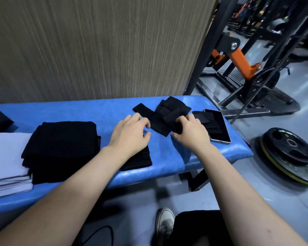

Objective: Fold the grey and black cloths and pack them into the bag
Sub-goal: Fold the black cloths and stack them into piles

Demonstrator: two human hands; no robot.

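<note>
- Right hand (190,132) has fingers curled into the crumpled black cloth (169,116), pinching its near right edge; cloth lies at the right end of the blue bench (212,157)
- Left hand (130,134) sits just left of that cloth, fingers loosely bent, fingertips at its left edge; looks like it holds nothing, palm over a small folded black cloth (140,158)
- Folded stack of black cloths (60,148) left of centre, grey cloths (7,166) folded beside it at far left; no bag identifiable in view
- Step, as judged: flatten and fold the crumpled piece. Better to spread it flat first, free the overlapped strap-like flaps, align edges, then crease
- Watch the phone (219,126) touching the cloth on the right, near the bench edge; dragging fabric could pull it off
- Materials: cloths matte, soft, limp; bench pad glossy vinyl, rounded edges; phone glassy and slick
</note>
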